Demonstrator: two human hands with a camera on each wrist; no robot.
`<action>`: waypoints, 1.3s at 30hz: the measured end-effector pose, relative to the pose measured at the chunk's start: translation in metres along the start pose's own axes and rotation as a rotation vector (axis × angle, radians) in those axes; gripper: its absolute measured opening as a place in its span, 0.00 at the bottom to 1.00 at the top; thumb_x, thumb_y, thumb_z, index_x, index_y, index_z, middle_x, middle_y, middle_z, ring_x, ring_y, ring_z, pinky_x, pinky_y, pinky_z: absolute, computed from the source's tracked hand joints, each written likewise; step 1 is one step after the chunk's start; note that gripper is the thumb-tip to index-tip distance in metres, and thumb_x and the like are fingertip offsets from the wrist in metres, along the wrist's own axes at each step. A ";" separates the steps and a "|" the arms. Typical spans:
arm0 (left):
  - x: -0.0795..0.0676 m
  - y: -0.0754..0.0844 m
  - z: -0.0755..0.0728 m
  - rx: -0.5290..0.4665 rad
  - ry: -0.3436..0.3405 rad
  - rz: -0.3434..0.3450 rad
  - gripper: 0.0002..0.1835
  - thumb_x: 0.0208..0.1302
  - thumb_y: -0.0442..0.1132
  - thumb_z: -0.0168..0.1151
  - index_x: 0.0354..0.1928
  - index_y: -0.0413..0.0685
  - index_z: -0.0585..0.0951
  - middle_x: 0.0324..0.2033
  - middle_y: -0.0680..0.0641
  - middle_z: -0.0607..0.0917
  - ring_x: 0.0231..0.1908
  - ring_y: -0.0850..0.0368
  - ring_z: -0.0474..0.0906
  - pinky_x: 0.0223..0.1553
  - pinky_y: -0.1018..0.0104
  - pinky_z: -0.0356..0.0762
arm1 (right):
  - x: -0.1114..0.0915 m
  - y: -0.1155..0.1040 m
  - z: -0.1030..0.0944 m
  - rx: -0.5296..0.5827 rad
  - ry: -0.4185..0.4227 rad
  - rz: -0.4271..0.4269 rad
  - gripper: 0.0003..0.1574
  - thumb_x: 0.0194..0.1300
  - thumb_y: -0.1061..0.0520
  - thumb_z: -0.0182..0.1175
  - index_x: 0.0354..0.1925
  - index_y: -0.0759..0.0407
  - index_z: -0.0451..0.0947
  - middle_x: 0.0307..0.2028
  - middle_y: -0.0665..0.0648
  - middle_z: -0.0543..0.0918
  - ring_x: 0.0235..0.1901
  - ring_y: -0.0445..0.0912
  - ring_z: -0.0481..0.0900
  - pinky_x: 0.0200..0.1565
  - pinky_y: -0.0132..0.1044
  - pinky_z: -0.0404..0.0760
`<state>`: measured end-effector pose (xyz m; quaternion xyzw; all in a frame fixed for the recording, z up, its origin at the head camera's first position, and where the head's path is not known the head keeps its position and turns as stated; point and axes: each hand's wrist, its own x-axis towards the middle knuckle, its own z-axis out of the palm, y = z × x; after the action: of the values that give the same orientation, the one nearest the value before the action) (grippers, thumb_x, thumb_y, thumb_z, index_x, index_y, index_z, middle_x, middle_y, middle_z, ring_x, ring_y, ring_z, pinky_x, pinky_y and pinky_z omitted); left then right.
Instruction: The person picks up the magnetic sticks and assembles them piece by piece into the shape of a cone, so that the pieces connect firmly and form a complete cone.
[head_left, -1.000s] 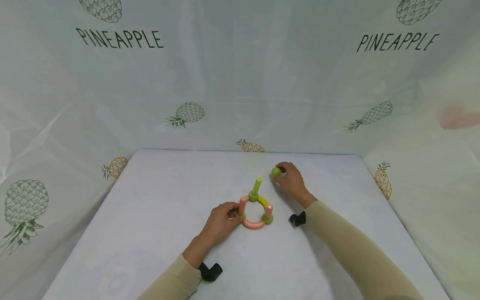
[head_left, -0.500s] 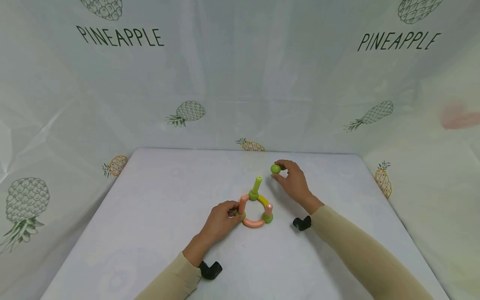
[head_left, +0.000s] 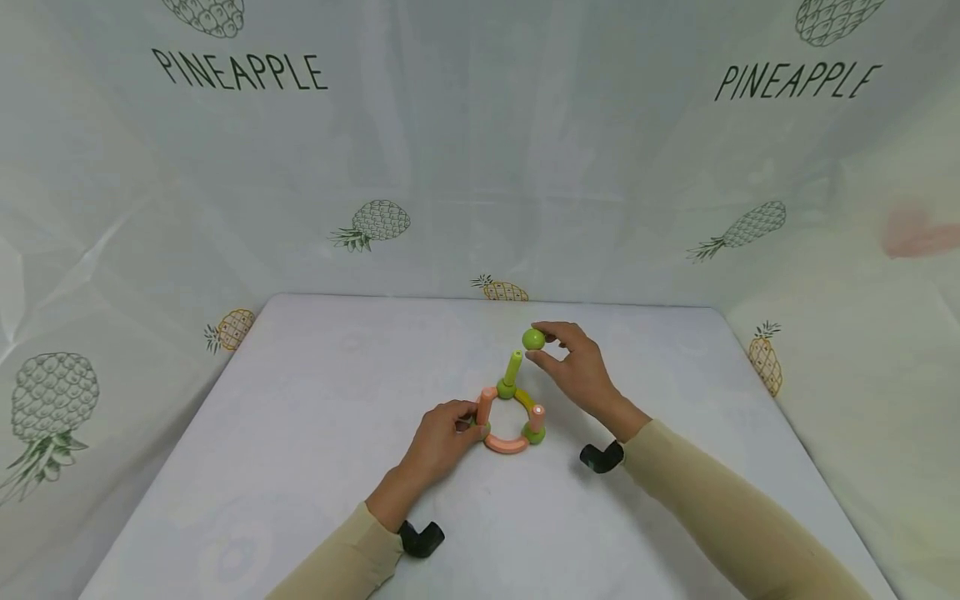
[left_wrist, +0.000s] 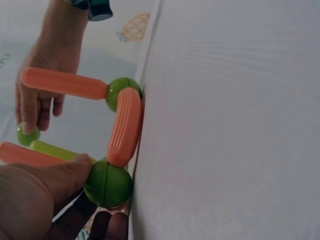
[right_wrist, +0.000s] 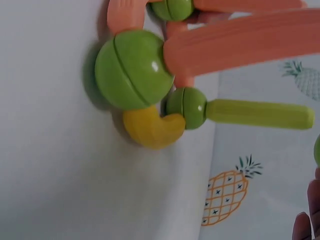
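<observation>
A toy ring of curved orange rods [head_left: 507, 446] and a yellow curved rod [right_wrist: 150, 129], joined by green balls, lies on the table. Three straight rods stand up from it: two orange, and one yellow-green rod [head_left: 513, 368] at the far side. My left hand [head_left: 441, 440] pinches the ring's left green ball [left_wrist: 108, 185] between thumb and fingers, low at the tabletop. Between the thumb and fingers of my right hand [head_left: 585, 373] is a loose green ball [head_left: 533, 339], held just above and right of the yellow-green rod's top, apart from it.
The white table [head_left: 315, 367] runs back to a pineapple-printed curtain [head_left: 480, 150]. A black wrist-worn piece [head_left: 422, 540] sits at the left wrist and another black piece [head_left: 602, 457] at the right wrist.
My right hand has carried the loose green ball left, toward the top of the yellow-green rod. My left hand has stayed at the ring.
</observation>
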<state>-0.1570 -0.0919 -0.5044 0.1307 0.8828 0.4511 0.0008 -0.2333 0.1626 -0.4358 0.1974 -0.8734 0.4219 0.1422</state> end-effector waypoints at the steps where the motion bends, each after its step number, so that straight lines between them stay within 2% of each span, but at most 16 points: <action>1: 0.000 0.001 0.000 0.002 0.002 0.002 0.17 0.68 0.43 0.73 0.55 0.46 0.87 0.49 0.49 0.89 0.46 0.54 0.85 0.48 0.60 0.83 | 0.000 -0.002 0.001 0.004 -0.004 -0.006 0.30 0.66 0.59 0.75 0.64 0.56 0.81 0.52 0.56 0.84 0.53 0.53 0.79 0.55 0.48 0.76; 11: 0.000 0.001 -0.001 0.002 0.000 0.014 0.17 0.69 0.43 0.73 0.55 0.46 0.87 0.50 0.48 0.89 0.47 0.53 0.85 0.49 0.61 0.84 | -0.004 -0.010 0.005 0.027 -0.073 -0.012 0.31 0.66 0.56 0.75 0.66 0.54 0.81 0.52 0.54 0.85 0.53 0.51 0.80 0.55 0.52 0.77; 18: -0.001 0.001 -0.001 -0.012 0.009 -0.004 0.21 0.69 0.46 0.73 0.59 0.45 0.87 0.52 0.46 0.89 0.48 0.53 0.86 0.49 0.59 0.84 | -0.007 -0.011 0.006 0.054 -0.075 0.005 0.28 0.68 0.56 0.74 0.64 0.59 0.81 0.51 0.56 0.85 0.52 0.54 0.80 0.56 0.51 0.77; 22: 0.000 0.003 -0.001 0.002 0.023 0.008 0.17 0.68 0.46 0.74 0.54 0.47 0.89 0.50 0.48 0.91 0.47 0.54 0.86 0.48 0.59 0.84 | -0.009 -0.016 0.005 0.062 -0.092 0.011 0.26 0.68 0.55 0.74 0.62 0.57 0.83 0.50 0.54 0.86 0.53 0.54 0.81 0.56 0.50 0.77; 25: 0.002 0.003 -0.001 0.029 0.031 0.030 0.15 0.68 0.46 0.74 0.52 0.48 0.90 0.47 0.49 0.91 0.46 0.55 0.86 0.46 0.60 0.83 | -0.010 -0.021 0.005 0.070 -0.116 0.015 0.25 0.68 0.53 0.74 0.61 0.55 0.84 0.50 0.51 0.87 0.52 0.51 0.82 0.55 0.50 0.77; 31: 0.005 0.006 0.001 0.075 0.041 0.055 0.14 0.68 0.46 0.73 0.51 0.47 0.91 0.44 0.49 0.91 0.42 0.58 0.84 0.42 0.63 0.82 | -0.014 -0.027 0.005 0.101 -0.164 0.038 0.25 0.67 0.50 0.75 0.60 0.51 0.86 0.50 0.48 0.88 0.52 0.48 0.82 0.53 0.52 0.76; 36: 0.007 0.008 0.002 0.085 0.041 0.038 0.15 0.68 0.46 0.74 0.51 0.46 0.91 0.43 0.49 0.92 0.40 0.60 0.84 0.39 0.65 0.81 | -0.015 -0.029 0.006 0.108 -0.189 0.036 0.26 0.66 0.50 0.75 0.61 0.51 0.86 0.51 0.47 0.88 0.53 0.48 0.82 0.57 0.52 0.76; 39: 0.008 0.009 0.003 0.087 0.039 0.027 0.16 0.68 0.46 0.74 0.51 0.45 0.91 0.43 0.49 0.92 0.40 0.60 0.84 0.40 0.65 0.82 | -0.016 -0.028 0.006 0.105 -0.203 0.027 0.27 0.66 0.49 0.75 0.61 0.52 0.86 0.52 0.48 0.89 0.54 0.48 0.82 0.60 0.56 0.75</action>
<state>-0.1624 -0.0828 -0.4976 0.1337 0.8997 0.4146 -0.0284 -0.2066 0.1452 -0.4271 0.2346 -0.8626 0.4467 0.0368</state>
